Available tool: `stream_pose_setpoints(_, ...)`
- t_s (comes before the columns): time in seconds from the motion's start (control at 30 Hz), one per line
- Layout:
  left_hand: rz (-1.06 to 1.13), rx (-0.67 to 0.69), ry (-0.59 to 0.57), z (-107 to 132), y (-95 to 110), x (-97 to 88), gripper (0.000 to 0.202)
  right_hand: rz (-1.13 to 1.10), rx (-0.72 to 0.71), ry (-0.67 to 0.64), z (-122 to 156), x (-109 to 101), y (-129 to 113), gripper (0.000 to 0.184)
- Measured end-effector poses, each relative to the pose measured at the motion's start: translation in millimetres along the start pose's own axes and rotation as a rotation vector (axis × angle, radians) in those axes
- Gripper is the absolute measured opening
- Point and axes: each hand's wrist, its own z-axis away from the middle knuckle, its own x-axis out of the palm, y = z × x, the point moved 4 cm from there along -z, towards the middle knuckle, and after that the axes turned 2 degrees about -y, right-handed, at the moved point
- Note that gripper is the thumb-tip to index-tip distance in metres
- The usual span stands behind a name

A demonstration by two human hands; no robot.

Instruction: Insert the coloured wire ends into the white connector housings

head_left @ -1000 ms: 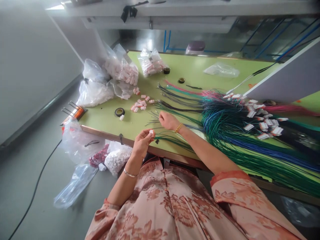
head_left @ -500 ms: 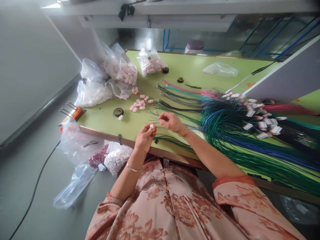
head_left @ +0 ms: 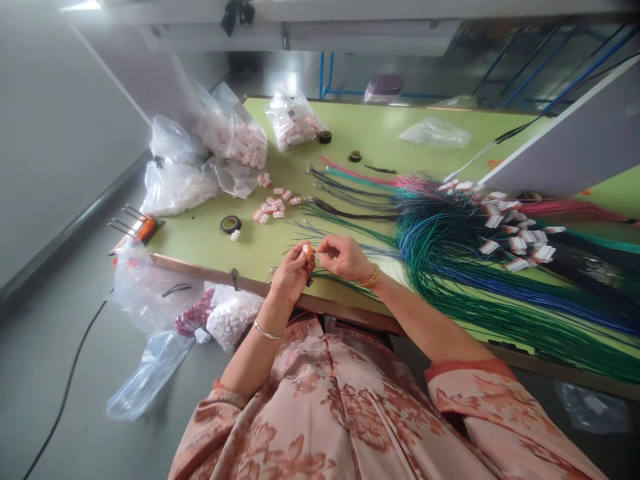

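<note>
My left hand (head_left: pixel 290 275) pinches a small white and orange connector (head_left: pixel 307 251) over the near edge of the green table (head_left: pixel 390 137). My right hand (head_left: pixel 344 257) is right beside it, fingertips pinched on a thin wire end at the connector. Loose green and blue wire ends (head_left: pixel 350 230) fan out under both hands. They belong to a big bundle of green, blue and pink wires (head_left: pixel 500 287) lying across the table's right side, with several white connectors (head_left: pixel 520 237) fitted on it.
A small pile of loose pink-white connectors (head_left: pixel 273 205) and a black tape roll (head_left: pixel 231 224) lie left of my hands. Plastic bags of connectors (head_left: pixel 235 140) crowd the table's far left corner. More bags (head_left: pixel 225 317) hang below the near edge.
My right hand has drawn back from the loose wire ends on the table and come to the connector in my left hand, which rose slightly.
</note>
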Motion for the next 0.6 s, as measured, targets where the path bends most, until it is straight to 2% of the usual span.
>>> stream_pose_setpoints(0.27, -0.073, 0.048, 0.024, -2.5, -0.9, -3.3, 0.025, 0.115, -0.068, -0.003, 2.6, -1.1, -4.4, 0.006)
stream_pose_setpoints(0.4, -0.151, 0.12, 0.071, -3.1, -5.4, -3.0, 0.028, 0.178, -0.104, -0.012, 2.9, 3.0, -4.0, 0.01)
stream_pose_setpoints(0.6, -0.207, 0.182, 0.141, -4.7, -5.4, -0.6, 0.029, 0.151, -0.089, -0.064, 4.0, 6.4, 4.7, 0.01)
